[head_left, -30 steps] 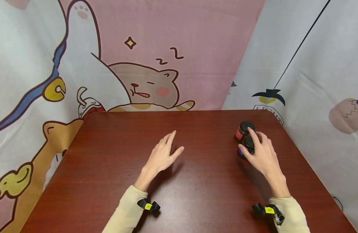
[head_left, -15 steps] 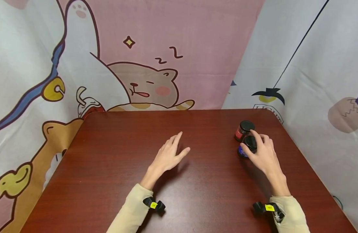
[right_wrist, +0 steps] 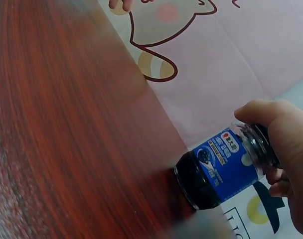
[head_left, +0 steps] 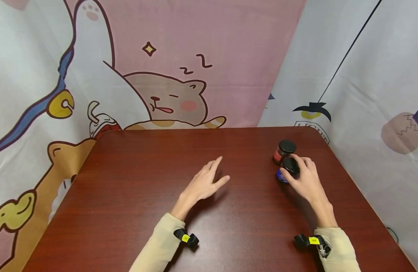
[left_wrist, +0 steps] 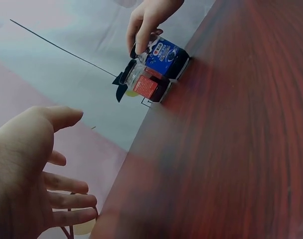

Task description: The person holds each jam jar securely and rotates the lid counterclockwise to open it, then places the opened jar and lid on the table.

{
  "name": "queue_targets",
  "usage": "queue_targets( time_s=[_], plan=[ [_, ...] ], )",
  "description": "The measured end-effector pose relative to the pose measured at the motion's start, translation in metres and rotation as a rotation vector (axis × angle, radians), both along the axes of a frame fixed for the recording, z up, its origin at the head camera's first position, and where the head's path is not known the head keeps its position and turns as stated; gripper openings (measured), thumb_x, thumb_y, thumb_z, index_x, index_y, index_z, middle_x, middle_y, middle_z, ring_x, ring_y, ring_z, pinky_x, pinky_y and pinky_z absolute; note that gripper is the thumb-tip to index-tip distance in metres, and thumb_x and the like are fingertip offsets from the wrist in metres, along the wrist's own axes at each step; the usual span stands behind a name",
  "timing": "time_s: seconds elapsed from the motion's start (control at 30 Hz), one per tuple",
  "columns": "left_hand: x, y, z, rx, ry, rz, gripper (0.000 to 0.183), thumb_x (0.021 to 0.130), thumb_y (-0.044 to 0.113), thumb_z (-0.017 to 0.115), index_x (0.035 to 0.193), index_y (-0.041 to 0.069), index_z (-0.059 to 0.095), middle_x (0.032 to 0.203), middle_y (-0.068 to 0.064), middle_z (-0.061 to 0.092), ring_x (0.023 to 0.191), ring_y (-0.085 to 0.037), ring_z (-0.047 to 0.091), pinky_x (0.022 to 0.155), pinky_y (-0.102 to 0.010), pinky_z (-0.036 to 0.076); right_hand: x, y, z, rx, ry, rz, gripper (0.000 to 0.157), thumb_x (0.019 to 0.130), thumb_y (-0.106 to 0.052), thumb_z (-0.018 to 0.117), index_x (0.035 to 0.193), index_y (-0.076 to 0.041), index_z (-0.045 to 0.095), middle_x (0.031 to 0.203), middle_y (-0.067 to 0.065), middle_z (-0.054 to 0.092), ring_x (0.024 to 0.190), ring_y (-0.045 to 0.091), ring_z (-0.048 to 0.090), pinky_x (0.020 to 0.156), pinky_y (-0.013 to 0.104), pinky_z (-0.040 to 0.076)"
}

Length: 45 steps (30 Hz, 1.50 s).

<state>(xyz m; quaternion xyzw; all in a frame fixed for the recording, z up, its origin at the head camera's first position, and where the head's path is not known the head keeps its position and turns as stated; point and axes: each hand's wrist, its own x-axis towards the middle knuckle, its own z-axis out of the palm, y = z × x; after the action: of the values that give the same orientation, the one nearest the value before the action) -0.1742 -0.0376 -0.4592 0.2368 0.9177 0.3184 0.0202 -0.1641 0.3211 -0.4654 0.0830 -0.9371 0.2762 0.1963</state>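
My right hand (head_left: 307, 182) has its thumb and fingers curled round the black lid and neck of a glass jar (right_wrist: 222, 167) with a blue label and dark contents. In the head view this blue-labelled jar stands upright on the right part of the table. Just behind it is a second jar (head_left: 283, 152), also black-lidded, whose red label (left_wrist: 145, 87) shows in the left wrist view. Well to the left of both jars, my left hand (head_left: 203, 184) hovers over the middle of the table, fingers extended and thumb spread, holding nothing.
The brown wooden table (head_left: 137, 196) reaches back to a printed cloth (head_left: 243, 68) with cartoon animals. More of this cloth (head_left: 372, 113) hangs along the right side, near the jars. Each wrist wears a small black camera (head_left: 186, 238).
My left hand has moved to the right over the table. My right hand has closed in round the top of the blue-labelled jar. The red-labelled jar stays in place.
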Motion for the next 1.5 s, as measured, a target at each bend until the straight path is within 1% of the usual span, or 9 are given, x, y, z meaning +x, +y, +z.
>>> queue_targets(
  time_s=[0.13,0.27,0.4,0.57,0.73,0.83,1.1,1.37,1.5],
  plan=[
    [-0.001,0.006,-0.002,0.001,-0.014,-0.021,0.078,0.1,0.054,0.052,0.161,0.016,0.022,0.157,-0.014,0.038,0.141,-0.032,0.041,0.111,-0.048,0.038,0.0,0.001,-0.001,-0.011,-0.004,0.017,0.063,0.09,-0.027,0.074,0.14,0.0,0.05,0.122,0.027,0.047,0.111,0.045,0.045,0.087,0.064,0.038],
    [-0.001,0.012,-0.003,0.001,-0.02,-0.039,0.077,0.101,0.052,0.053,0.161,0.014,0.023,0.156,-0.015,0.039,0.14,-0.031,0.042,0.111,-0.047,0.037,0.001,0.001,0.0,-0.025,-0.015,0.019,0.064,0.09,-0.028,0.075,0.142,-0.001,0.05,0.122,0.025,0.048,0.106,0.041,0.049,0.084,0.06,0.042],
    [-0.002,0.019,-0.005,0.0,-0.021,-0.058,0.076,0.101,0.051,0.052,0.161,0.014,0.023,0.155,-0.015,0.04,0.14,-0.03,0.042,0.111,-0.047,0.038,0.001,-0.001,0.001,-0.025,-0.031,0.011,0.064,0.091,-0.031,0.075,0.142,-0.001,0.051,0.123,0.023,0.048,0.098,0.036,0.05,0.078,0.052,0.045],
    [-0.001,0.027,-0.007,0.004,-0.033,-0.071,0.076,0.101,0.05,0.053,0.16,0.013,0.024,0.154,-0.015,0.041,0.139,-0.031,0.043,0.109,-0.048,0.04,0.0,-0.002,0.0,-0.012,-0.028,0.001,0.063,0.089,-0.032,0.076,0.139,0.0,0.054,0.12,0.019,0.05,0.088,0.027,0.051,0.072,0.039,0.045],
    [0.0,0.036,-0.008,-0.018,-0.053,-0.077,0.076,0.101,0.049,0.054,0.161,0.014,0.023,0.155,-0.014,0.04,0.139,-0.03,0.043,0.108,-0.047,0.04,-0.002,-0.003,-0.001,-0.012,-0.002,0.013,0.058,0.087,-0.032,0.079,0.132,-0.001,0.059,0.115,0.017,0.052,0.084,0.024,0.051,0.069,0.033,0.043],
    [0.0,0.042,-0.011,-0.032,-0.055,-0.084,0.076,0.101,0.049,0.055,0.161,0.015,0.023,0.155,-0.012,0.04,0.14,-0.028,0.043,0.109,-0.045,0.041,-0.003,-0.004,0.0,-0.012,-0.004,0.019,0.056,0.086,-0.033,0.08,0.129,-0.002,0.06,0.115,0.016,0.053,0.086,0.024,0.05,0.07,0.034,0.043],
    [0.0,0.058,-0.018,-0.032,-0.094,-0.104,0.077,0.101,0.049,0.056,0.161,0.015,0.023,0.157,-0.011,0.038,0.142,-0.026,0.041,0.111,-0.043,0.038,-0.005,-0.011,-0.001,0.014,-0.012,0.048,0.057,0.083,-0.037,0.083,0.12,-0.001,0.059,0.109,0.015,0.056,0.09,0.027,0.051,0.073,0.046,0.047],
    [0.0,0.072,-0.02,-0.035,-0.071,-0.127,0.077,0.1,0.046,0.059,0.16,0.013,0.025,0.155,-0.011,0.04,0.14,-0.025,0.042,0.11,-0.04,0.039,-0.006,-0.017,0.0,0.002,0.001,0.08,0.056,0.08,-0.038,0.085,0.116,-0.003,0.061,0.109,0.015,0.061,0.094,0.03,0.057,0.08,0.054,0.051],
    [-0.001,0.077,-0.021,-0.018,-0.072,-0.137,0.077,0.099,0.044,0.061,0.159,0.01,0.027,0.155,-0.011,0.04,0.141,-0.025,0.041,0.112,-0.038,0.036,-0.008,-0.019,0.0,0.009,0.021,0.093,0.057,0.078,-0.038,0.087,0.117,-0.003,0.063,0.11,0.015,0.063,0.093,0.029,0.059,0.079,0.054,0.052]
  ],
)
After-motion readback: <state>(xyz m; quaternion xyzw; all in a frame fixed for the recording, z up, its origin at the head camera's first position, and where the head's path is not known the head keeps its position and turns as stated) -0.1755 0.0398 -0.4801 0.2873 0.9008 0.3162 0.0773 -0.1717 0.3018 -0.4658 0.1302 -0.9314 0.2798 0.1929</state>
